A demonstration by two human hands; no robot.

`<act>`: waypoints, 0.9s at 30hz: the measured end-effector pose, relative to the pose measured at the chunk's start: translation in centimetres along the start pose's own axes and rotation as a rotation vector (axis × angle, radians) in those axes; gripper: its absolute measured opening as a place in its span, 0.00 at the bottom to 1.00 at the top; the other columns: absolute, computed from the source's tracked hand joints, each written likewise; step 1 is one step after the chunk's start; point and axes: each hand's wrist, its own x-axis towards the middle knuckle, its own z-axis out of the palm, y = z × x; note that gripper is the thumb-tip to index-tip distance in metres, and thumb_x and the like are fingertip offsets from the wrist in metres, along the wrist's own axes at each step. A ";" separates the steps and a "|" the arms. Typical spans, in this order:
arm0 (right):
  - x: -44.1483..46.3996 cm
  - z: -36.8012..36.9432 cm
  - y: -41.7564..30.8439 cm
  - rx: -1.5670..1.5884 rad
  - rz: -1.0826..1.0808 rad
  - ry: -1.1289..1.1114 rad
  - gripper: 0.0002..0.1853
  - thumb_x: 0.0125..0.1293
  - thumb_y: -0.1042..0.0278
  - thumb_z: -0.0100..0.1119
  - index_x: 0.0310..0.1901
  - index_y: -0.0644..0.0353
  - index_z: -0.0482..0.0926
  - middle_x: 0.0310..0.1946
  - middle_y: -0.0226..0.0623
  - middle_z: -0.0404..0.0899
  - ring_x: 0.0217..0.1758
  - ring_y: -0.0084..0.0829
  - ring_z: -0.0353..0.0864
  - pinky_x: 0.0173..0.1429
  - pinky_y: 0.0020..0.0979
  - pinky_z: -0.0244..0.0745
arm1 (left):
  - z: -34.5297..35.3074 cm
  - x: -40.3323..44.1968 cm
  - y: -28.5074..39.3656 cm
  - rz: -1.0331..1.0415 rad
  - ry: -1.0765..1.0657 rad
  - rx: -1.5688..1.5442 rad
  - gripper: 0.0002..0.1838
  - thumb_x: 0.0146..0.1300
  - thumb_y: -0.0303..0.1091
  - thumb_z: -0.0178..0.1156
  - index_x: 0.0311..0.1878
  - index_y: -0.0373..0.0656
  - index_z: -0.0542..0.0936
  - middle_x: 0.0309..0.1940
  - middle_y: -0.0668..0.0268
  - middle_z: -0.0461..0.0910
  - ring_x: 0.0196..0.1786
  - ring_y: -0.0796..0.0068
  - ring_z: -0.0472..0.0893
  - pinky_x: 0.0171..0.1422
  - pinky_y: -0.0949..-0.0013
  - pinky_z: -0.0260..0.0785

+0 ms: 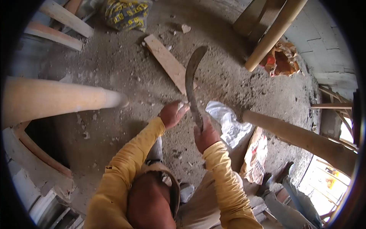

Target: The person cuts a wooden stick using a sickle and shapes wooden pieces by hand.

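blade of long, dark, curved metal (189,78) stands around the centre of the frame, its curved tip toward the top, its lower end running into the bare right hand (207,135). that hand is clenched round the grip end, so the handle itself is hidden. the bare left hand (172,114) is just beside the metal, on its left, fingers curled, with something small and pale (182,105) at the fingertips — too small to make out, and i cannot tell whether it is gripped or whether the hand touches the blade.

the metal looks stiff and should feel moderately heavy, much of its weight likely out toward the curve — so a full-fist hold low down seems the right place. it is unlikely to be fragile; either edge may be sharp, so the flat would be the safer part for a second hand. a flat, pale wooden plank (166,61) lies toward the upper middle of the frame, crumpled, clear plastic (228,124) right of centre, near the right hand.
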 end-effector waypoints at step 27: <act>1.7 -2.8 0.8 0.845 0.372 -0.455 0.18 0.69 0.67 0.57 0.58 0.57 0.68 0.23 0.30 0.73 0.17 0.22 0.70 0.17 0.29 0.69 | -2.8 -2.3 0.8 -0.078 -0.112 0.028 0.27 0.70 0.55 0.52 0.51 0.36 0.77 0.33 0.49 0.80 0.38 0.49 0.80 0.43 0.55 0.72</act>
